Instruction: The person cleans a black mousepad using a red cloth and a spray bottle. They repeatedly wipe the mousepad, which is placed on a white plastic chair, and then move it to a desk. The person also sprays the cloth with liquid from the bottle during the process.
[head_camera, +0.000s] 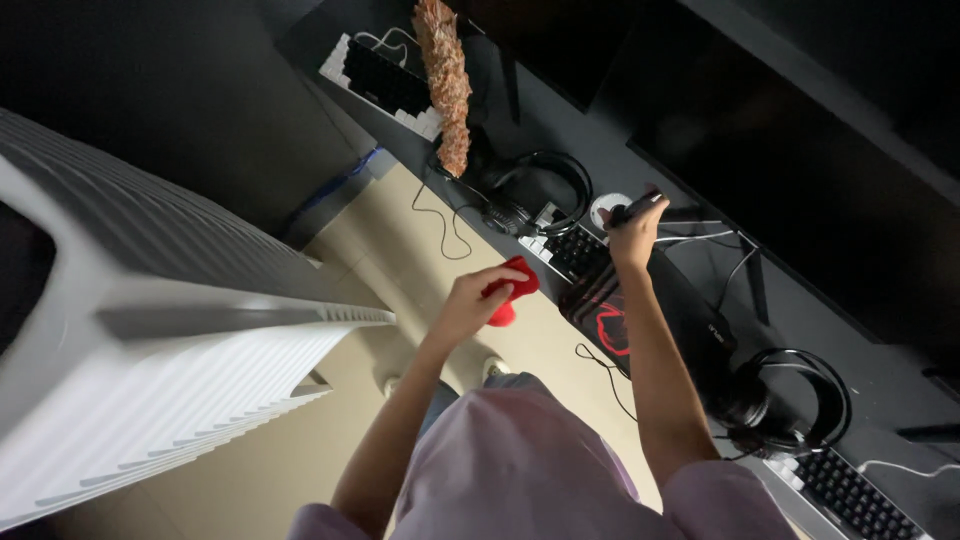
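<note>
My left hand (468, 303) is shut on a small red object (510, 287), held over the beige floor just off the edge of the black desk (600, 150). My right hand (634, 235) reaches onto the desk and grips a small dark object (640, 206) next to a white and black keyboard (570, 248). I cannot tell what that dark object is. Under my right forearm lies a black mouse pad with a red drawing (605, 318). A long brown feather duster (446, 85) hangs over the far end of the desk, well away from both hands.
Black headphones (535, 190) lie beside the keyboard, with a second pair (790, 400) nearer me. More keyboards sit at the far end (385, 80) and the near end (850, 490). Dark monitors (800, 170) line the desk. A large white ribbed object (170, 320) fills the left.
</note>
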